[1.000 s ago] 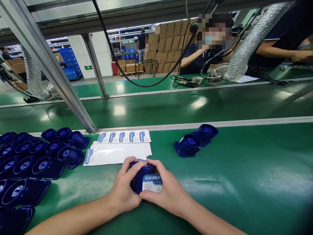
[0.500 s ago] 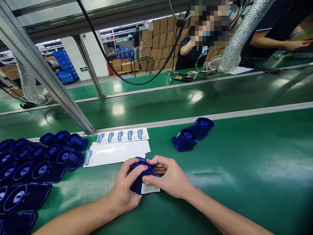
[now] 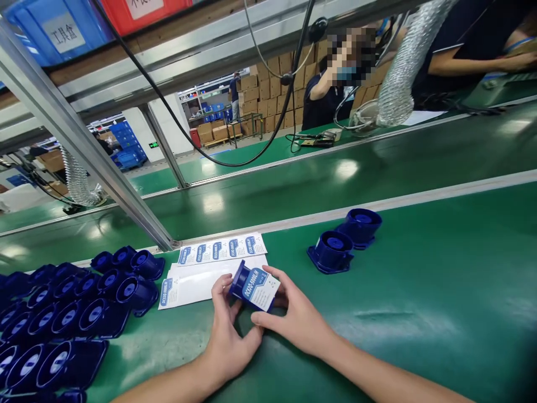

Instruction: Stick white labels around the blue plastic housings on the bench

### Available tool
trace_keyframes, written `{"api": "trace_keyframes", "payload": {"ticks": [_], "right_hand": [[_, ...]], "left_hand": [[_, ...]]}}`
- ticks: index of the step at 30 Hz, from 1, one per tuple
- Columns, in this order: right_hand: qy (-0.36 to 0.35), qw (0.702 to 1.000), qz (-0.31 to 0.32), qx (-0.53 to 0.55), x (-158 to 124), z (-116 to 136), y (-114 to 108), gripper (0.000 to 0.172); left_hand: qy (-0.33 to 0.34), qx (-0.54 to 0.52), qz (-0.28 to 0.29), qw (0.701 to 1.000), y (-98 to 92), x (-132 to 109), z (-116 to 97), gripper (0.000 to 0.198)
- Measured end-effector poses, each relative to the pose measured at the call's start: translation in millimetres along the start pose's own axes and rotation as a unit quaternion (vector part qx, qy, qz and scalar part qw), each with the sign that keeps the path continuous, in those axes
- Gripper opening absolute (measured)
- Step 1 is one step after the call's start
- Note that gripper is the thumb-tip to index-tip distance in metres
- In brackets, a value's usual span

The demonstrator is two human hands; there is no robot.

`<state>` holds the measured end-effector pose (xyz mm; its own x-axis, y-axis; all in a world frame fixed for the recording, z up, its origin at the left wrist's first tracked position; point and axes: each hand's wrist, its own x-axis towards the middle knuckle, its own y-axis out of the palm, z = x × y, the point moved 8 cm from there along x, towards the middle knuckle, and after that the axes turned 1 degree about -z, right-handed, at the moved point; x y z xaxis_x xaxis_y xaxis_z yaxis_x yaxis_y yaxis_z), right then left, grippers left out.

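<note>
Holding one labelled housing between two hands — two others beyond.

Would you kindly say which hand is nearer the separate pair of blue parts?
Right. The right hand is left of the pair of blue parts, toward the wearer; the left hand lies farther left.

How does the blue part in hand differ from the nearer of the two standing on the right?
The held part tilts in the right hand; the standing part rests upright on the green table. The held part's blue-and-white label faces the camera; the standing part shows no readable label. Both are dark blue.
</note>
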<state>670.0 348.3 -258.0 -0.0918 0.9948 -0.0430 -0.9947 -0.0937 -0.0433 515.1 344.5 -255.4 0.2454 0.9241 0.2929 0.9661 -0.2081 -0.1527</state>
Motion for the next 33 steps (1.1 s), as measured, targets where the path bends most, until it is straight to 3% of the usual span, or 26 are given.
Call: {"api": "trace_keyframes", "payload": {"ticks": [3,6,11,14,17,24,33], "right_hand": [[-0.034,0.997,0.054,-0.035,1.7,11.4,-6.5,0.057],[-0.054,0.992,0.106,-0.04,-1.0,19.5,-10.5,0.047],[-0.056,0.985,0.132,-0.093,-1.6,16.6,-15.9,0.061],[-0.062,0.975,0.116,-0.177,-0.2,8.4,-21.4,0.075],[-0.073,0.967,0.114,-0.216,-1.3,4.5,-21.5,0.077],[-0.039,0.974,0.087,-0.206,-2.4,4.5,-19.5,0.075],[-0.014,0.981,0.099,-0.169,-3.5,-3.5,-17.6,0.079]], "left_hand": [[0.031,0.056,0.026,0.998,-7.2,-1.6,-8.5,0.077],[0.03,0.052,0.091,0.994,-9.2,2.6,-12.6,0.078],[-0.014,0.107,0.122,0.987,-12.1,9.1,-8.1,0.08],[0.014,0.166,0.133,0.977,-8.9,9.4,-13.4,0.071],[0.053,0.201,0.127,0.97,-6.3,9.5,-23.6,0.062],[0.11,0.193,0.112,0.969,-4.2,8.3,-42.1,0.05],[0.046,0.152,0.081,0.984,-10.9,12.0,-41.8,0.048]]}}
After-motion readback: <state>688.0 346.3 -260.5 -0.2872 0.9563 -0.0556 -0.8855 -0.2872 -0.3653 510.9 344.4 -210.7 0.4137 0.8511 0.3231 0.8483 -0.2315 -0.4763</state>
